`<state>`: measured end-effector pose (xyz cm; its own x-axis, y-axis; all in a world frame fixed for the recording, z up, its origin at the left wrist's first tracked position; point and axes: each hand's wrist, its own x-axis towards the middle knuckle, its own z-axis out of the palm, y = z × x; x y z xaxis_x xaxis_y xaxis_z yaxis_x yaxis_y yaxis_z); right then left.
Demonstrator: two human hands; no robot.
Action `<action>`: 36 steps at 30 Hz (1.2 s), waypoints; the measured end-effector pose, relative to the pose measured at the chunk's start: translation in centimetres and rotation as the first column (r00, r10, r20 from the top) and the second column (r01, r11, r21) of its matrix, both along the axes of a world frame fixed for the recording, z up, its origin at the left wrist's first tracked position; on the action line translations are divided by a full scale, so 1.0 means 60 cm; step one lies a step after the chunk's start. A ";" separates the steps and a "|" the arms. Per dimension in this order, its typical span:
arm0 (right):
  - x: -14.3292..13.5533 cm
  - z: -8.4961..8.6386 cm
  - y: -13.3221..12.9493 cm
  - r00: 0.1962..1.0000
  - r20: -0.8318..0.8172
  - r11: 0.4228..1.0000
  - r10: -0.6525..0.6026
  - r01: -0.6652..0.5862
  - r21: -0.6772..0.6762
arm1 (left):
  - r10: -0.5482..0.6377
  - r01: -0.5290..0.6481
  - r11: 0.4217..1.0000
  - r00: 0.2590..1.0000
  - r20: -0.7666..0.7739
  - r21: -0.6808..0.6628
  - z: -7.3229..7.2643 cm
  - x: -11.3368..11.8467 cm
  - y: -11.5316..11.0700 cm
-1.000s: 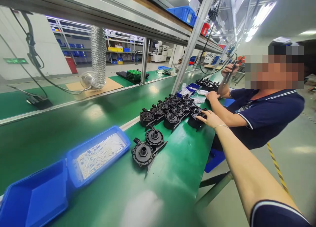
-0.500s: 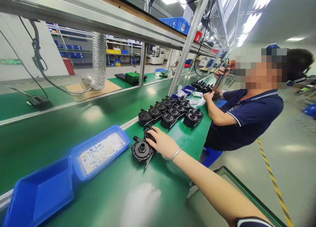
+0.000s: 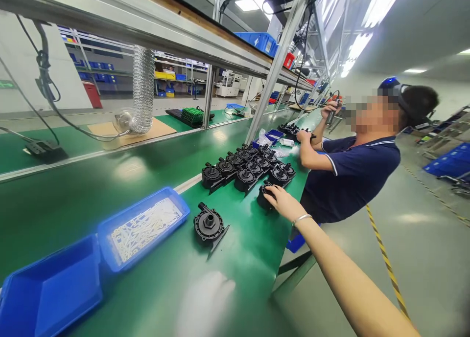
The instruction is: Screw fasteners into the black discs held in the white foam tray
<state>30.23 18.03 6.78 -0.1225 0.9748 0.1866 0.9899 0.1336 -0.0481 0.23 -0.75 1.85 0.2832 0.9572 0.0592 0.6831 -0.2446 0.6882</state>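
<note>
Currently, head view: one right hand (image 3: 284,202), its grip closed about one black pump (image 3: 265,198), near the worktop (image 3: 242,271) edge, just beside the clustered pumps (image 3: 254,167); whether raised or resting, I cannot tell. One lone pump (image 3: 209,225), between that hand and a blue tray (image 3: 105,249) of white pieces (image 3: 147,229). Left hand: out of sight. Step, to my eye: adding to the cluster. Next move calls for level placement, then loosened fingers.

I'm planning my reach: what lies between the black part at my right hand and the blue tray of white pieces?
One other black part, standing alone on the green tabletop; the head view shows it.
</note>
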 end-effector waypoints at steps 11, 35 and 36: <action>0.016 0.015 0.038 0.990 -0.013 0.971 -0.143 0.142 0.192 | -0.010 0.009 1.000 1.000 -0.027 -0.009 0.009 0.000 -0.002; -0.096 -0.020 -0.146 0.983 -0.174 0.995 0.061 -0.074 -0.070 | -0.024 0.003 0.972 0.996 -0.086 -0.236 0.001 0.008 0.003; -0.073 -0.024 -0.128 0.985 -0.167 0.998 0.030 -0.040 -0.053 | -0.012 -0.006 0.972 0.997 -0.076 -0.235 -0.001 0.008 0.001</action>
